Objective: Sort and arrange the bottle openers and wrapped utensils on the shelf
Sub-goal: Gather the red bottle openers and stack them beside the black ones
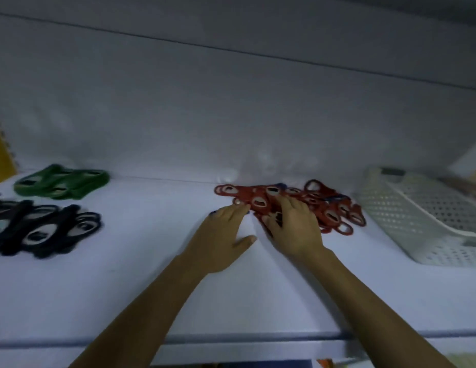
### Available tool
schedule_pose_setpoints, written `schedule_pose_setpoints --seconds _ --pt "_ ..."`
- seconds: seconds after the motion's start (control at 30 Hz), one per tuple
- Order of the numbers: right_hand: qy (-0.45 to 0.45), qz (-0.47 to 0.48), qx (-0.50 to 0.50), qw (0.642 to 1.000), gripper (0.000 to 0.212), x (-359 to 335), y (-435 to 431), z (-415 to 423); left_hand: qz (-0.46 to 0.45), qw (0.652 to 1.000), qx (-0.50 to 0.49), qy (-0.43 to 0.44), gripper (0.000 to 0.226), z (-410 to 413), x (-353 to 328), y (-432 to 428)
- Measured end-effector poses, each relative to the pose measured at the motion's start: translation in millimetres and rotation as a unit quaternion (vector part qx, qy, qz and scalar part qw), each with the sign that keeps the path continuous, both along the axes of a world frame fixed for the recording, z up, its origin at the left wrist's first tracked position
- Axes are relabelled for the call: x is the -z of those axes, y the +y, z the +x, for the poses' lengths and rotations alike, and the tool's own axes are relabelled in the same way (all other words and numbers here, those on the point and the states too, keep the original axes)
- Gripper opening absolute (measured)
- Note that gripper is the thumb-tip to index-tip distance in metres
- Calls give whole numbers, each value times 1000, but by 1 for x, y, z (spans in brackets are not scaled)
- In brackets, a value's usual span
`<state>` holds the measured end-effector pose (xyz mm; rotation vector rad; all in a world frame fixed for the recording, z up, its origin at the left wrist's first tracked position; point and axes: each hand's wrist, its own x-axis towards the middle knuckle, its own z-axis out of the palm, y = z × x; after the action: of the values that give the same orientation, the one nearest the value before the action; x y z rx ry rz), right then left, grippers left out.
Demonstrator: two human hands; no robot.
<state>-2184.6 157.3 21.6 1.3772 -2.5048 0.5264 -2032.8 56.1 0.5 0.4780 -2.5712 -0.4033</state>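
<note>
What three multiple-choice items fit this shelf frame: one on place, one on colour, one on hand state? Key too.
1. Where is the white basket?
A. at the far left end
B. right of the red openers
C. held up in both hands

2. What colour is the pile both hands touch?
A. green
B. black
C. red

3. How is the left hand?
A. fingers straight, tips at the pile's edge
B. fisted round a lifted opener
C. out of view

Key:
1 B: the basket lies on the shelf, right of the red openers.
2 C: both hands reach onto the red pile.
3 A: its fingers lie straight and lift nothing; the right hand rests on the pile.
</note>
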Motion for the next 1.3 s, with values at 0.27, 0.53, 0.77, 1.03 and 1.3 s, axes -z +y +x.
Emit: schedule_pose_setpoints --seconds 0.27,0.53,0.77,1.03,1.3 --pt "77 0 -44 996 19 3 -39 -8 81 992 -30 91 38 2 3 -7" --pt "1 -264 -199 944 14 -3 -34 22 356 914 -25 194 24 1 0 -15" --pt "-165 -240 -274 917 15 1 -41 38 387 889 -55 239 27 3 0 -24" --pt "-28 -4 31 999 33 5 -31 -17 408 883 -49 226 8 4 -3 -21" --pt "-133 -305 -39 942 17 -1 -26 0 419 869 -36 260 11 4 -3 -21"
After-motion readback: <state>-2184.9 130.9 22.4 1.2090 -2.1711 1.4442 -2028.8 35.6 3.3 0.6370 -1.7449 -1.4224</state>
